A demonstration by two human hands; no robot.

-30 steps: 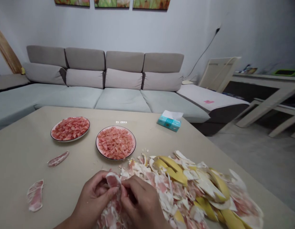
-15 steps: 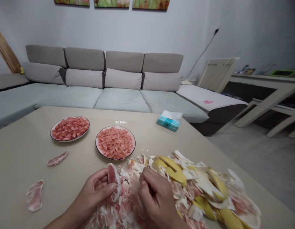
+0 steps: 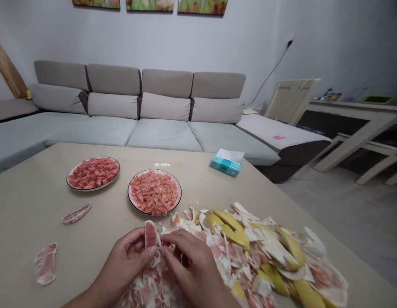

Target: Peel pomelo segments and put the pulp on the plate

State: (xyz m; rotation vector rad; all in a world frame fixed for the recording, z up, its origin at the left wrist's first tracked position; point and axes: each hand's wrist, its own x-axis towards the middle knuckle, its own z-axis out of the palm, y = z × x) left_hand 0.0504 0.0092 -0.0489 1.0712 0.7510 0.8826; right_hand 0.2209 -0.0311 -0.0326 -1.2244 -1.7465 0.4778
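Head-worn view angles forward and down across a table (image 3: 47,201).

The right hand (image 3: 195,267), apart from the left at 0.5 s earlier and working in the pile of pomelo peel (image 3: 233,229), has moved back toward the left hand (image 3: 124,261). Its fingertips (image 3: 166,250) now touch the pomelo segment (image 3: 151,235) held in the left hand. The 2 hands now meet at the segment, with no gap between them.

Pomelo segment (image 3: 151,235): pink, streaked white
Pomelo rind (image 3: 232,226): yellow skin, white pith
Plate (image 3: 138,206): white, dark edge
Tissue box (image 3: 225,167): turquoise and white
Worktop (image 3: 34,201): plain beige
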